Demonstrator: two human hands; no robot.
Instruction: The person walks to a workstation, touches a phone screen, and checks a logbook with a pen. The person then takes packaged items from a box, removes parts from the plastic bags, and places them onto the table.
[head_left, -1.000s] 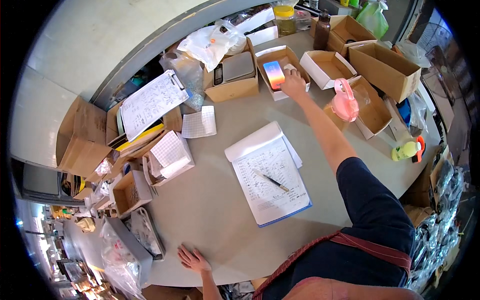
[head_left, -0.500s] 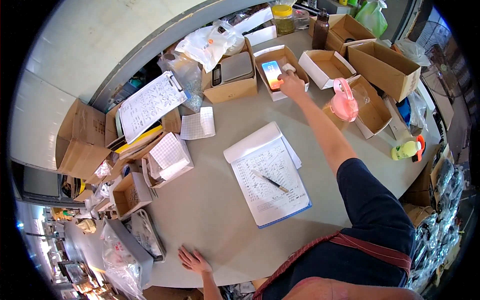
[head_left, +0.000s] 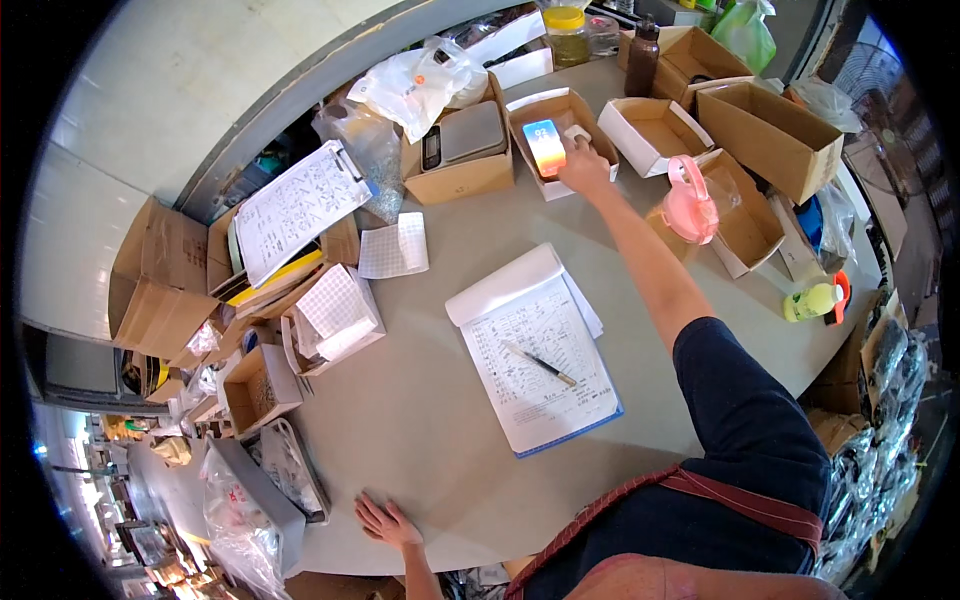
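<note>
My right hand reaches to the far side of the table, over a small open cardboard box. Its fingers are closed at the right edge of a smartphone with a lit blue and orange screen; the fingertips are partly hidden. A small white object shows just beyond those fingers. My left hand rests palm down near the table's front edge, fingers spread, holding nothing. Between the arms a clipboard with written sheets lies on the table, a pen across it.
Beside my right forearm stands a bottle with a pink lid. More open boxes line the far right, near a brown bottle. A scale sits on a box left of the phone. A grey bin is left of my left hand.
The smartphone has tilted slightly and its lower end sits a little higher, my right hand still at its edge. My left hand stays in place.
</note>
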